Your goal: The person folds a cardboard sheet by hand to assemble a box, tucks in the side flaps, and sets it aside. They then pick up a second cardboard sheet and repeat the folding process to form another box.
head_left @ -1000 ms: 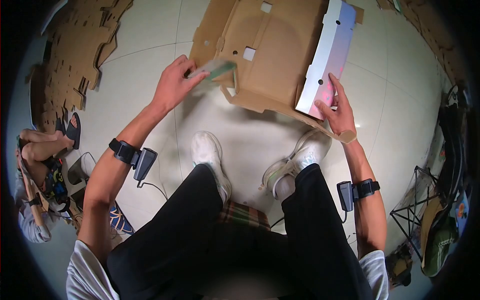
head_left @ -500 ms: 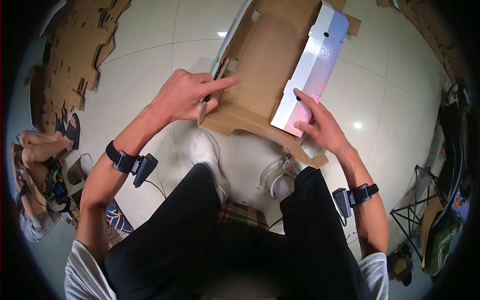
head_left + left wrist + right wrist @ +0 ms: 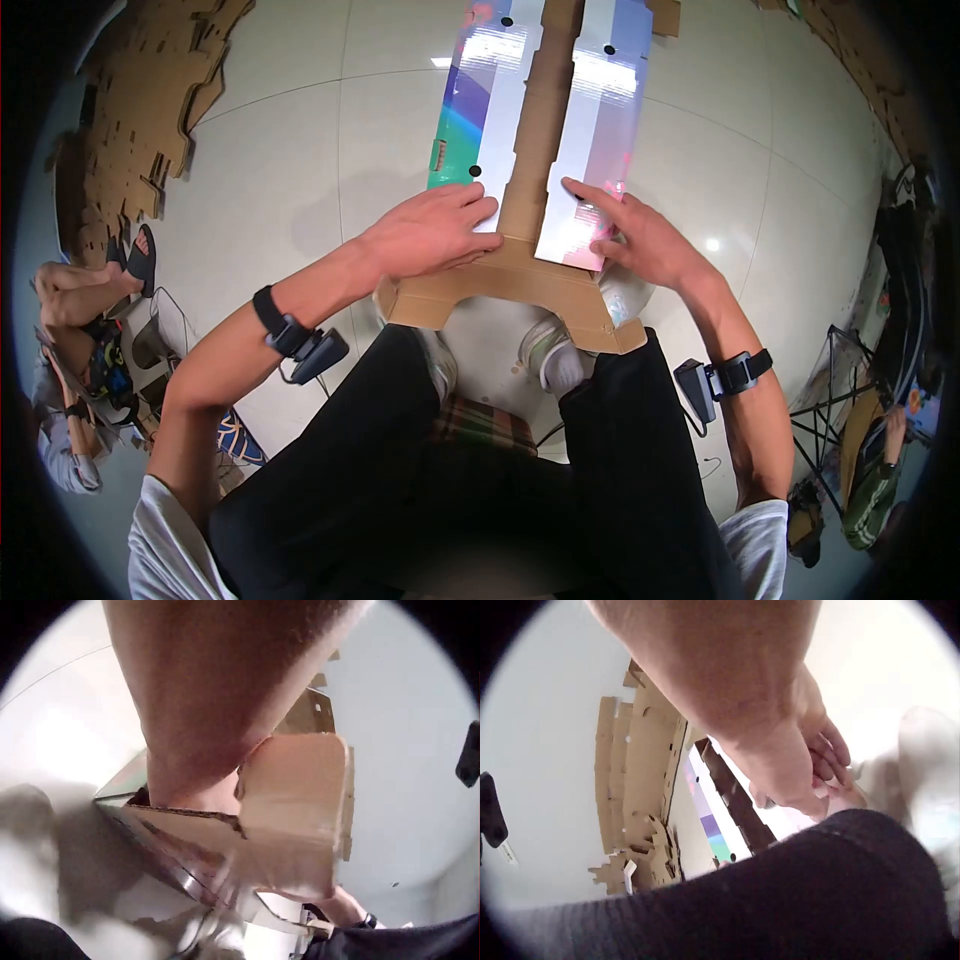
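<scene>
On the pale tiled floor (image 3: 750, 190), between and beyond the person's shoes, lies a cardboard box (image 3: 541, 115), its two long printed side panels folded inward with a brown strip showing between them. The left hand (image 3: 437, 232), fingers loosely bent and gripping nothing that can be seen, rests on the near end of the left panel (image 3: 490, 105), the one with green and purple print. The right hand (image 3: 645, 240), partly open with its index finger stretched out, touches the pink-and-lilac right panel (image 3: 600, 130). A brown end flap (image 3: 515, 280) spreads toward the person's knees.
</scene>
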The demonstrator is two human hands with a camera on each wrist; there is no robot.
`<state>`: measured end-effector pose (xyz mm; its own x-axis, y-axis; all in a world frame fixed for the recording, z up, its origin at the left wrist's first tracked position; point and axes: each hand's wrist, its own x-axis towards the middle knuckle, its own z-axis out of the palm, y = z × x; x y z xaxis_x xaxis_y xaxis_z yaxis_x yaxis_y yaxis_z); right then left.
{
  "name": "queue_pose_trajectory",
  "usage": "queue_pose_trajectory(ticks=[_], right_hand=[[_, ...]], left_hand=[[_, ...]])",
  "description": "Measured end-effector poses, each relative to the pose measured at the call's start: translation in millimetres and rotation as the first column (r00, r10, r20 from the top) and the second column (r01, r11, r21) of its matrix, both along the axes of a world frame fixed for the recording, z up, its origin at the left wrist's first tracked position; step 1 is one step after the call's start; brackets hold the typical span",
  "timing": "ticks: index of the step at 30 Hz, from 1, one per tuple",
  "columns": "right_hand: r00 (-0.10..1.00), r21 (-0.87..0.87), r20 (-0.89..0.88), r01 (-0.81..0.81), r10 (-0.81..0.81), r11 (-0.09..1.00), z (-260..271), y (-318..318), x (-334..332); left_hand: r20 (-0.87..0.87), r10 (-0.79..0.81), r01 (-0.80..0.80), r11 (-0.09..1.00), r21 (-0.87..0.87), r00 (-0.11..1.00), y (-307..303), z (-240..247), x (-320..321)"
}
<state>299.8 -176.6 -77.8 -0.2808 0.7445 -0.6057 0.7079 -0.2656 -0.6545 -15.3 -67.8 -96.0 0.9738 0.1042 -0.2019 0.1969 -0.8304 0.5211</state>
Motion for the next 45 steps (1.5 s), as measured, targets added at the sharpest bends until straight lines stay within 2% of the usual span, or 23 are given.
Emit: queue_pose_trajectory(ticks=[1,3,4,7,10,16,22,24,25,27,28,29,30,32,33,35,36,39,41,45], right_hand=[[1.000,-0.002,0.027,0.001,-0.001,1.000,1.4,-1.0,-1.2],[0.996,-0.006,0.085,0.006,-0.005,1.000,3.2,-1.3,-5.3],[0.997,-0.021,0.075,0.022,-0.021,1.000,3.5,-0.7,-5.7],[0.998,-0.038,0.026,0.053,-0.052,0.998,4.2,0.1,-2.5],[0.998,-0.005,-0.036,0.053,-0.053,0.999,-0.7,-2.6,0.8],[0.992,-0.008,-0.113,0.051,-0.052,0.999,-7.3,-4.0,5.1],[0.997,-0.104,-0.075,0.013,-0.021,0.995,3.7,9.5,6.5],[0.998,-0.191,0.005,0.068,-0.068,0.979,20.8,17.5,-1.3],[0.993,-0.151,-0.072,0.077,-0.088,0.986,15.0,12.5,3.1],[0.968,-0.064,-0.223,0.102,-0.114,0.993,1.0,2.2,13.6],[0.968,-0.109,-0.198,0.135,-0.154,0.985,-1.0,0.4,15.3],[0.966,-0.148,-0.171,0.170,-0.194,0.974,0.4,-5.4,20.4],[0.962,-0.187,-0.142,0.204,-0.232,0.961,2.7,-7.8,21.7],[0.868,-0.225,-0.182,0.421,-0.462,0.879,9.4,-12.7,11.1],[0.801,-0.247,-0.199,0.517,-0.565,0.819,10.3,-12.3,9.0],[0.732,-0.161,-0.153,0.645,-0.664,0.747,-5.0,-11.6,13.9],[0.689,-0.115,-0.132,0.704,-0.713,0.701,-9.9,-11.6,14.5],[0.646,-0.021,-0.130,0.757,-0.753,0.653,-15.6,-18.6,10.7],[0.659,-0.009,-0.107,0.748,-0.745,0.663,-9.3,-19.0,9.8],[0.700,0.101,-0.076,0.714,-0.711,0.692,-9.3,-16.9,2.4]], left_hand=[[-0.036,-0.020,0.019,1.000,-0.004,0.999,1.3,-1.6,3.3],[0.011,-0.036,0.035,0.999,0.009,0.999,3.1,-4.5,1.7],[0.035,-0.045,0.045,0.999,0.015,0.998,4.2,-5.9,-0.6],[-0.057,-0.063,0.063,0.998,-0.014,0.996,11.4,-1.9,-17.9],[0.032,-0.048,0.046,0.997,0.069,0.998,15.2,10.4,-46.9],[0.089,0.203,-0.194,0.976,-0.099,0.975,-8.7,8.7,-64.2],[0.071,0.179,-0.171,0.980,-0.103,0.981,-3.5,-3.0,-69.9],[0.057,0.418,-0.387,0.878,-0.284,0.907,-7.1,-8.4,-68.9],[0.030,0.525,-0.478,0.797,-0.370,0.851,-7.5,-11.3,-66.2],[-0.125,0.776,-0.698,0.467,-0.543,0.618,-1.9,-16.7,-58.6],[-0.226,0.851,-0.760,0.265,-0.593,0.473,1.2,-17.3,-53.5],[-0.377,0.847,-0.800,0.089,-0.594,0.375,3.2,-14.7,-45.7],[-0.438,0.842,-0.831,0.021,-0.556,0.315,6.9,-6.7,-35.9],[-0.541,0.820,-0.875,-0.112,-0.471,0.187,12.9,7.1,-18.4],[-0.511,0.847,-0.868,-0.139,-0.476,0.144,13.9,12.6,-9.1],[-0.448,0.893,-0.853,-0.193,-0.485,0.053,14.1,20.4,3.9],[-0.404,0.912,-0.869,-0.145,-0.473,0.068,14.7,20.5,4.1],[-0.242,0.959,-0.912,0.035,-0.410,0.146,13.2,11.1,1.3],[-0.114,0.968,-0.929,0.177,-0.324,0.225,11.9,-2.7,-2.0],[-0.181,0.924,-0.911,0.272,-0.310,0.337,19.9,-6.9,-3.6]])
